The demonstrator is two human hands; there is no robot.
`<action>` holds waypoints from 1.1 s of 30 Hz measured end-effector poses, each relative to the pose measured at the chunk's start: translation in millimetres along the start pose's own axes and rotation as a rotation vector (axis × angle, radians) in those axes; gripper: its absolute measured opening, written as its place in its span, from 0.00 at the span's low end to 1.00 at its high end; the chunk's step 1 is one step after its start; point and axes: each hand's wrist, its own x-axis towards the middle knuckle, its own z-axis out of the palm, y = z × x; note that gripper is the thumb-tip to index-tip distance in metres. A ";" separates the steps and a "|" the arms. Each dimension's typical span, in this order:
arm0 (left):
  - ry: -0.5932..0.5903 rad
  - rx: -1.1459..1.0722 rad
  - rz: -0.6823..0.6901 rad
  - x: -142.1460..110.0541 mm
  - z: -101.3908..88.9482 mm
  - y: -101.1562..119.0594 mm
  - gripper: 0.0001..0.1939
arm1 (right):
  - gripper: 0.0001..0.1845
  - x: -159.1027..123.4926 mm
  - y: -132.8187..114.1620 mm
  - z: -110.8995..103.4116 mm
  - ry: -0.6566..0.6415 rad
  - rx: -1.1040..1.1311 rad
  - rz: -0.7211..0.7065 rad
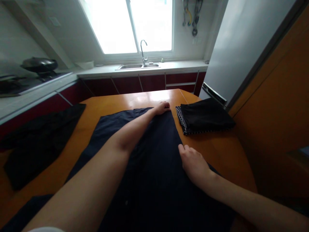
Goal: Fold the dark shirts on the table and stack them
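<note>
A dark navy garment (156, 151) lies spread over the orange wooden table, running from near its far side toward me. I cannot tell what kind of garment it is. With my left arm reaching across the cloth, my left hand (163, 108) pinches its far right corner. Lower down on the right edge, my right hand (193, 161) has its fingers curled over the garment's border. My left forearm hides part of the cloth's middle.
Folded black cloth (207, 116) with a white-patterned edge sits to the right on the table (154, 98). Another dark cloth (45, 138) hangs at the left side. Beyond are a sink (131, 66), a stove with a wok (40, 64) and a refrigerator (238, 42).
</note>
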 end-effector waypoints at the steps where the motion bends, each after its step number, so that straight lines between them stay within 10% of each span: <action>1: 0.044 0.016 -0.005 -4.6 3.2 1.4 0.10 | 0.14 0.5 3.3 -0.7 -0.012 0.016 0.021; 13: 0.258 0.216 -0.018 -46.0 -12.9 57.1 0.15 | 0.11 -10.7 19.3 -4.6 0.120 -0.161 0.077; 21: -0.017 0.224 0.109 -116.9 22.5 96.9 0.28 | 0.24 -9.9 -7.8 5.0 0.285 0.056 -0.135; 33: -0.120 0.186 -0.077 -49.0 13.1 59.6 0.32 | 0.37 -5.9 -12.8 37.6 0.118 0.178 -0.176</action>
